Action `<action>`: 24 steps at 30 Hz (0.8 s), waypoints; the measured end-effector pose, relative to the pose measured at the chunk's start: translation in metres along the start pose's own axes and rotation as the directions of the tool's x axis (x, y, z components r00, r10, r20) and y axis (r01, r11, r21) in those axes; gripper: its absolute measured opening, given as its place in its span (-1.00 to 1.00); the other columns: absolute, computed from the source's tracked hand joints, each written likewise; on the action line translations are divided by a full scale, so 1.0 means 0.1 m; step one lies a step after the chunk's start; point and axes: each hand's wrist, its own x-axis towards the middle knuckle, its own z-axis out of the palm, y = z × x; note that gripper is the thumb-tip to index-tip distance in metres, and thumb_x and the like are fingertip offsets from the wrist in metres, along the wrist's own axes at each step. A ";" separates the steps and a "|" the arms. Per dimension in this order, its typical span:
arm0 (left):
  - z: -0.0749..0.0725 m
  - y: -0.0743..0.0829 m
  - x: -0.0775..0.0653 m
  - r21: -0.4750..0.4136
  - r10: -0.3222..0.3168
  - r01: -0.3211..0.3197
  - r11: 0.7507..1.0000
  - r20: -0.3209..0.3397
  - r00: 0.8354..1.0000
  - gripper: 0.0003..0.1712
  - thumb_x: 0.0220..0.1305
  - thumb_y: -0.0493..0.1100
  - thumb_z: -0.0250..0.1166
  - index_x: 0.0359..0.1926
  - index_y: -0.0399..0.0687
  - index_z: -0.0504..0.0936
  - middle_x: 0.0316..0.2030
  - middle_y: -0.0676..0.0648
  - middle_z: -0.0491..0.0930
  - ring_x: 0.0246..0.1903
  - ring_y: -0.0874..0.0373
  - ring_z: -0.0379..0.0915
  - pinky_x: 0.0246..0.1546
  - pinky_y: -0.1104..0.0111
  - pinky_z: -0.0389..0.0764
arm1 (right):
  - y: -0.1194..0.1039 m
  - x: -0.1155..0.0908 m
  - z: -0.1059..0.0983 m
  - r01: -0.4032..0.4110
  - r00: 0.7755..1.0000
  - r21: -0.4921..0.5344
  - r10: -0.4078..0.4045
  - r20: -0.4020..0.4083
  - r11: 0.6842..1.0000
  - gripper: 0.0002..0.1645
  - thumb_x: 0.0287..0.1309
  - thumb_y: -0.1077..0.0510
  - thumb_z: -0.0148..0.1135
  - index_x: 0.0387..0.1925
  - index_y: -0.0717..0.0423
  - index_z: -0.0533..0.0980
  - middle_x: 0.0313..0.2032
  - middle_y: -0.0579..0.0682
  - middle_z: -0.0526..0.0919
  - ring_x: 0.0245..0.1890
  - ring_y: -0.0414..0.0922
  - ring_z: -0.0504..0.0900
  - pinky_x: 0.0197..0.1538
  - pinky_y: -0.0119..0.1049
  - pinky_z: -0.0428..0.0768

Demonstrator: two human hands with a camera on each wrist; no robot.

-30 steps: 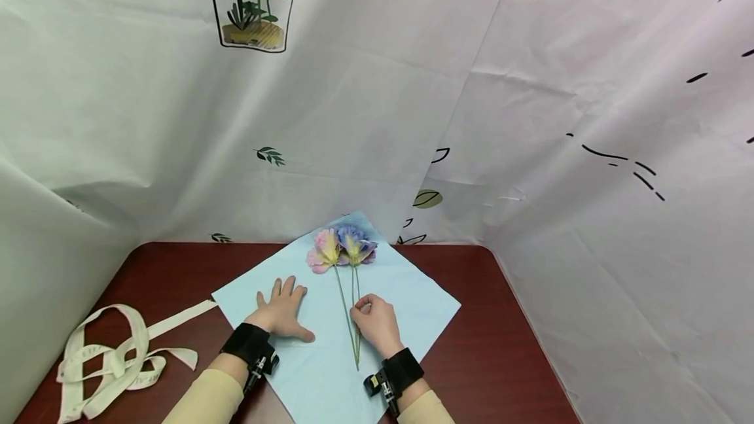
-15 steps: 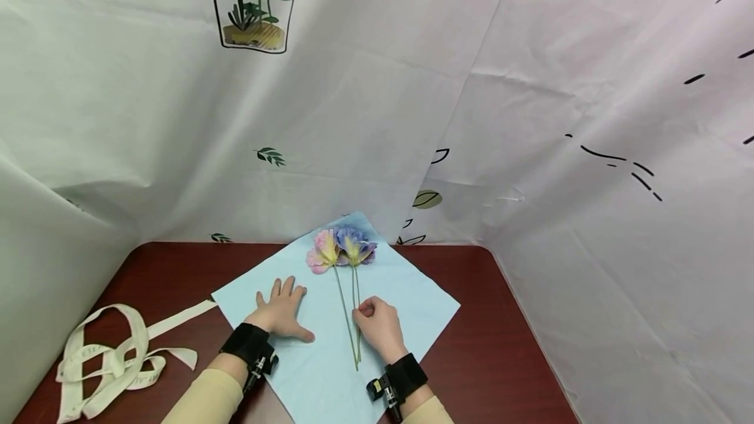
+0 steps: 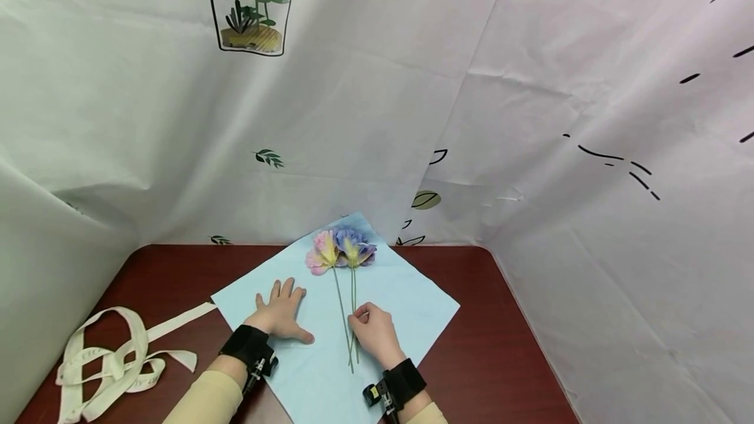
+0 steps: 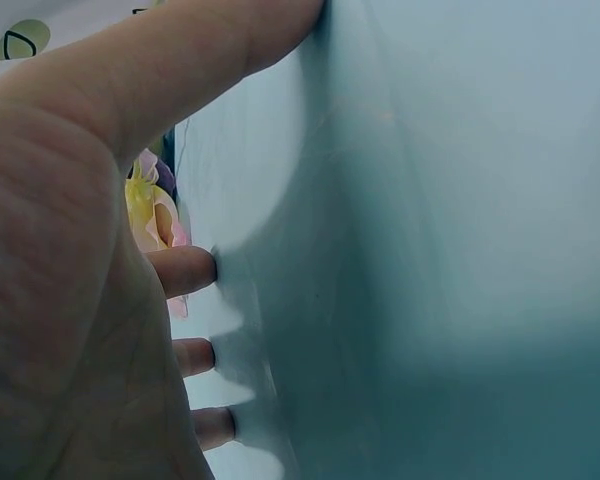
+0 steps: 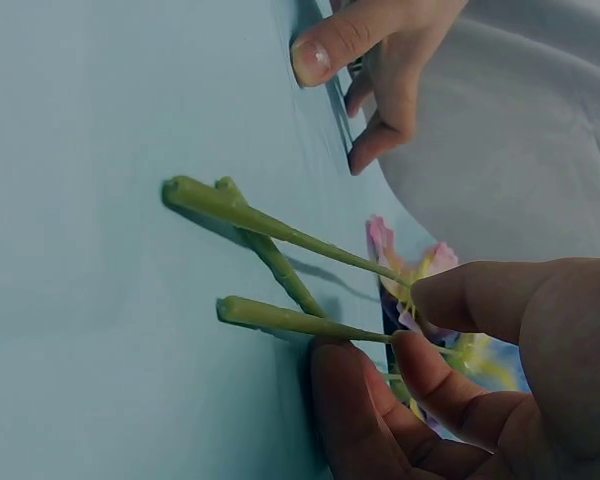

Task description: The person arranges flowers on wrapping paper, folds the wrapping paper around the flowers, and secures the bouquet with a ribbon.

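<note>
A pink-yellow flower [image 3: 321, 255] and a blue-purple flower bloom [image 3: 356, 245] lie side by side near the far corner of a light blue sheet [image 3: 406, 300]. Their thin green stems [image 3: 340, 296] run toward the person, crossing near the cut ends [image 5: 205, 197]. My right hand [image 3: 377, 332] pinches flower stems between thumb and fingers, its other fingers low by the sheet. On the sheet's left part my left hand [image 3: 281, 313] rests with fingers spread; in the left wrist view its thumb [image 4: 220, 45] and fingertips meet the surface.
A loosely heaped cream ribbon [image 3: 135, 339] with faint print lies on the dark red table [image 3: 471, 345] at the left, one end reaching the sheet's left corner. A pale printed curtain [image 3: 353, 116] rises behind the table and along its sides.
My right hand has moved slightly left and toward the person, shifting the lower stems, whose ends now cross and spread. The left hand stays in place.
</note>
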 end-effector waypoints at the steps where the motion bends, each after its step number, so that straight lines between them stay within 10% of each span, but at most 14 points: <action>1: 0.00 0.00 0.00 0.003 -0.003 0.002 1.000 0.003 1.000 0.31 -0.22 0.39 0.60 0.44 -0.21 0.30 0.50 -0.46 -0.06 0.47 -0.55 -0.28 0.15 -0.62 -0.21 | 0.00 0.00 0.00 0.002 1.000 -0.002 -0.002 0.002 1.000 -0.86 0.36 0.02 0.25 -0.29 -0.03 0.58 -0.56 -0.15 0.53 -0.59 -0.20 0.44 -0.43 -0.29 0.39; 24: -0.02 0.02 -0.03 0.007 -0.004 0.004 1.000 0.001 1.000 0.30 -0.23 0.37 0.62 0.44 -0.20 0.31 0.50 -0.47 -0.04 0.47 -0.55 -0.26 0.15 -0.61 -0.16 | -0.04 -0.05 0.01 0.034 0.999 0.030 -0.035 0.033 0.999 -0.90 0.34 0.05 0.27 -0.24 -0.01 0.60 -0.54 -0.17 0.56 -0.58 -0.23 0.46 -0.41 -0.30 0.42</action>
